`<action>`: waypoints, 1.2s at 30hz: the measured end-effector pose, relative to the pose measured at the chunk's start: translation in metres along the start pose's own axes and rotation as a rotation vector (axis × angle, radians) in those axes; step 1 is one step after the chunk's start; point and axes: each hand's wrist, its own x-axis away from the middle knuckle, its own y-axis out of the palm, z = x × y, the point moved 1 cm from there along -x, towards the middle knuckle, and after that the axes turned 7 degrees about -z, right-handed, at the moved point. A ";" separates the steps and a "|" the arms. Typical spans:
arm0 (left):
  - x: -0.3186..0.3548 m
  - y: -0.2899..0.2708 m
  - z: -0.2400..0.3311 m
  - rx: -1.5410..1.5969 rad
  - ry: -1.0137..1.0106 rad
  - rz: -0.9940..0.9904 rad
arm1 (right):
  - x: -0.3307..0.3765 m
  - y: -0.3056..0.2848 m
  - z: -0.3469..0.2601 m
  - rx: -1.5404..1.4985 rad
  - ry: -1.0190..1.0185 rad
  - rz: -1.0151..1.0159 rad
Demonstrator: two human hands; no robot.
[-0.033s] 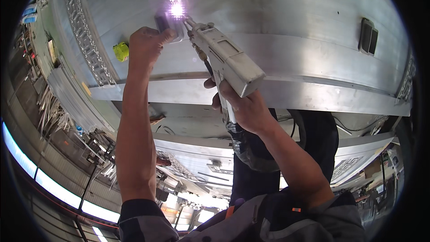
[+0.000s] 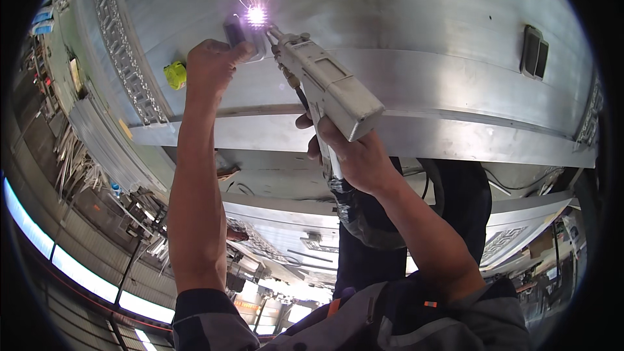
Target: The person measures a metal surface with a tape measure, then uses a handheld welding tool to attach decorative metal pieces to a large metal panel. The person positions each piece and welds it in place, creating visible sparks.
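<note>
A pale, boxy welding gun (image 2: 331, 81) is held by its grip in my right hand (image 2: 351, 153), whose fingers are wrapped around it. Its nozzle points up and left to a bright violet-white glow with sparks, at the upper edge of a small rectangular metal handle piece (image 2: 234, 34). My left hand (image 2: 216, 65) is closed on the lower left of that piece, thumb over its near edge; the curled fingers are partly hidden. The piece rests on a large silvery metal panel (image 2: 416, 78). Glare hides the spot where the nozzle meets it.
A similar dark-faced handle piece (image 2: 534, 53) sits on the panel at the right. Left of my left hand lies a crumpled yellow-green item (image 2: 175, 75). A patterned strip (image 2: 127, 45) runs down the panel's left side. Metal strips (image 2: 81, 156) are piled beyond, at far left.
The sparks spread in a different shape above the glow. Both hands, the welding gun and the handle piece keep practically the same places.
</note>
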 end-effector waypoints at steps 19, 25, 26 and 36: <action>-0.004 -0.006 -0.002 -0.108 -0.027 0.001 | 0.016 -0.001 0.005 0.000 0.073 -0.010; -0.008 -0.009 -0.003 -0.129 -0.076 -0.019 | 0.020 0.000 0.004 0.016 0.098 -0.023; -0.007 -0.008 -0.002 -0.132 -0.075 -0.013 | 0.020 -0.001 0.004 0.008 0.100 -0.024; -0.009 -0.011 -0.006 -0.084 -0.061 -0.032 | 0.027 0.000 0.007 -0.091 0.127 0.010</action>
